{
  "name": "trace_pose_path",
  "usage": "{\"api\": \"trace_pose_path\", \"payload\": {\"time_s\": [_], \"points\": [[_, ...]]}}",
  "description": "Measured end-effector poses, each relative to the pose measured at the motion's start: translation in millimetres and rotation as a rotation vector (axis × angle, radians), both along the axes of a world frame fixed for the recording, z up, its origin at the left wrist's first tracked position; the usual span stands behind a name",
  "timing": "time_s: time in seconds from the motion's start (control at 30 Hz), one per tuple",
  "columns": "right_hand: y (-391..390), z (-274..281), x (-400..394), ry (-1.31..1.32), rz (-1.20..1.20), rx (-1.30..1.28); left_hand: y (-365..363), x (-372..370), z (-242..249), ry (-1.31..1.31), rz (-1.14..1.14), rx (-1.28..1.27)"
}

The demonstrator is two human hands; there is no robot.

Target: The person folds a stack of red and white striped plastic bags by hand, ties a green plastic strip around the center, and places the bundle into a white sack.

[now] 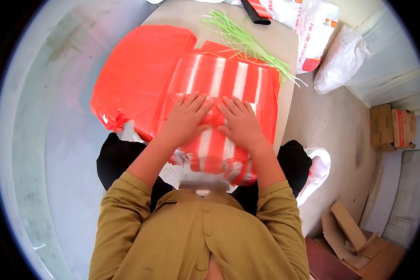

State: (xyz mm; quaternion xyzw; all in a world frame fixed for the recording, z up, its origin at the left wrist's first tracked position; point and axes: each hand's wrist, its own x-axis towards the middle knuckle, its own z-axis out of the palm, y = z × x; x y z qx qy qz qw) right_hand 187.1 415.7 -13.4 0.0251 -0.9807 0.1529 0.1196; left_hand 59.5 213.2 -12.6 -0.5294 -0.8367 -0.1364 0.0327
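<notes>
Both hands lie palm down on a stack of red and white striped plastic bags (240,77). My left hand (185,119) rests left of the stack's middle, its fingers spread. To the right of it, my right hand (240,121) lies flat with its fingers apart. The near end of the striped plastic hangs over the table's front edge toward my lap. A large plain red plastic sheet or bag (135,70) adjoins the stack on the left. What lies under the plastic is hidden.
Green plastic strips (240,39) lie across the table (177,13) behind the stack. A black object (256,13) is at the far edge. White printed sacks (315,32) and a white bundle (340,58) are at the back right. Cardboard boxes (382,128) stand on the floor.
</notes>
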Motion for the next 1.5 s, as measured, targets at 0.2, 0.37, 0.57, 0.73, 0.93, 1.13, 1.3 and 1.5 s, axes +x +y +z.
{"api": "trace_pose_path", "payload": {"time_s": [0.2, 0.37, 0.57, 0.73, 0.93, 1.13, 1.3, 1.5], "points": [[4, -3, 1, -0.118, -0.040, -0.080, -9, -9, 17, -0.136, 0.023, 0.091], [3, -2, 2, -0.127, -0.039, -0.083, -32, -8, 22, -0.124, -0.052, 0.142], [0, -5, 2, 0.006, -0.024, -0.040, -80, 18, 26, -0.081, -0.149, 0.057], [-3, 7, -4, -0.119, -0.038, -0.010, -92, 23, 21, -0.294, 0.110, 0.208], [-5, 17, -6, -0.146, -0.019, 0.006, -63, 10, 23, -0.041, 0.060, 0.300], [1, 10, -1, -0.119, -0.036, -0.004, -57, -3, 19, -0.069, -0.113, 0.256], [10, 22, -6, -0.212, -0.035, -0.037, -81, -4, 12, -0.008, -0.126, 0.251], [11, 14, -5, -0.135, -0.019, -0.028, -97, -1, 8, 0.050, -0.084, 0.253]]}}
